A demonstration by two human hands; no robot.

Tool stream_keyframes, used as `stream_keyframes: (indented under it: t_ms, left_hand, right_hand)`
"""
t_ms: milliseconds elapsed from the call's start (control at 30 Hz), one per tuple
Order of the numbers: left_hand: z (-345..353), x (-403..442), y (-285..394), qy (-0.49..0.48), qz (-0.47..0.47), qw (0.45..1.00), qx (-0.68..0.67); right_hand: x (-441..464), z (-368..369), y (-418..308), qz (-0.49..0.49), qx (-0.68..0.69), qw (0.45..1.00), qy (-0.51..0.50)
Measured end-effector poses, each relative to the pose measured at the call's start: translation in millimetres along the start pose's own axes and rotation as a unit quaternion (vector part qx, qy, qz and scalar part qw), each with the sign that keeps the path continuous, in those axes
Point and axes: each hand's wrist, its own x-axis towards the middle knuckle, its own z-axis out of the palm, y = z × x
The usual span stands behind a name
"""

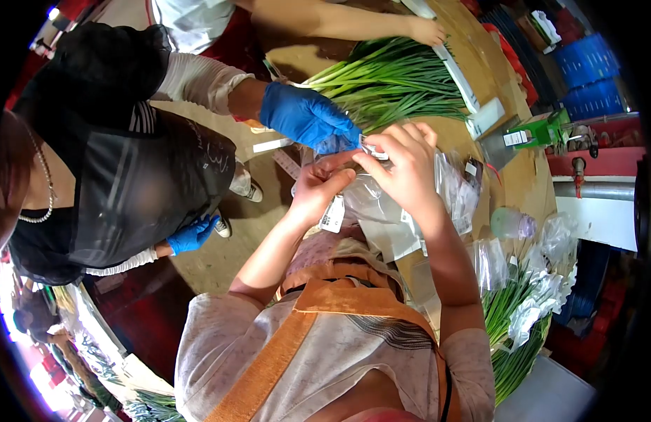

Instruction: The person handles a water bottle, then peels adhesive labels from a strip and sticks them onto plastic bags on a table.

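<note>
My left hand (324,184) is closed, thumb against fingers, on what looks like the edge of a clear plastic bag (371,202). A white printed label (332,214) hangs just below that palm. Close beside it, my right hand (403,160) pinches a small printed sticker (374,150) between thumb and forefinger, its other fingers raised. A co-worker's blue-gloved hand (301,116) reaches in from the left, its fingertips at the sticker and the bag. How these fingers meet is partly hidden.
Green onions (396,81) lie on the table (512,67) behind my hands, where another person's hand (427,32) touches a long white bar (457,74). More green onions (512,344), a plastic jar (512,224) and loose bags (455,193) are on the right. A co-worker stands at left.
</note>
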Motion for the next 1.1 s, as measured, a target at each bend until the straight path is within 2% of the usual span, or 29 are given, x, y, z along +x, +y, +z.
stream_keyframes:
  t_ms: [67,100,133,200,300,500,633,667,700,733,767,800,833,867,933,967,1033,1067,1100]
  left_hand:
    - [-6,-2,0,-0.017,-0.019,1.0,-0.005]
    - [-4,-3,1,-0.02,-0.011,0.999,-0.023]
    - [0,-3,2,-0.024,-0.002,0.999,-0.041]
    - [0,-3,4,-0.04,0.002,0.998,-0.048]
    - [-5,0,8,-0.065,-0.005,0.998,-0.023]
    - [-10,3,9,-0.089,-0.007,0.996,-0.031]
    - [-9,0,12,-0.07,0.006,0.997,-0.019]
    - [-12,0,9,-0.057,0.01,0.998,-0.007]
    - [-23,-2,5,-0.068,-0.008,0.998,0.014]
    - [-28,-1,-4,-0.034,0.028,0.999,-0.018]
    - [-34,-1,-14,-0.002,0.065,0.997,-0.046]
    - [-41,-4,-15,0.005,0.032,0.997,-0.071]
    - [-45,-7,-17,-0.004,0.005,0.999,-0.051]
    - [-47,-9,-18,-0.014,-0.022,0.999,-0.032]
    - [-46,-9,-17,-0.025,-0.016,0.999,-0.013]
    - [-42,-8,-14,-0.027,0.018,0.999,-0.015]
    - [-51,-11,-15,-0.056,0.028,0.998,0.001]
    - [-75,-15,-42,-0.001,0.022,1.0,-0.015]
    - [-70,-23,-38,0.064,0.042,0.997,-0.019]
  right_hand:
    - [-3,2,3,0.048,0.047,0.997,-0.034]
    - [-2,5,7,0.083,0.1,0.991,-0.021]
    - [-1,3,14,0.115,0.167,0.978,-0.057]
    - [-1,0,16,0.26,0.355,0.894,-0.085]
    - [-5,3,22,0.29,0.433,0.85,-0.071]
    - [-7,-4,21,0.376,0.487,0.787,-0.052]
    - [-11,-12,38,0.384,0.429,0.817,-0.015]
    - [-15,-22,46,0.368,0.415,0.832,0.024]
    - [-26,-31,66,0.389,0.419,0.813,0.109]
    - [-25,-64,80,0.343,0.17,0.916,0.117]
    - [-56,-79,139,0.363,0.477,0.744,0.296]
    - [-67,-107,147,0.384,0.445,0.725,0.359]
    - [-95,-124,172,0.337,0.419,0.753,0.38]
    - [-97,-133,168,0.375,0.409,0.713,0.429]
    - [-137,-126,168,0.333,0.433,0.778,0.309]
    - [-156,-117,167,0.358,0.435,0.758,0.328]
    - [-193,-97,162,0.405,0.436,0.716,0.366]
    - [-207,-92,158,0.417,0.44,0.71,0.359]
    - [-222,-87,152,0.43,0.442,0.703,0.354]
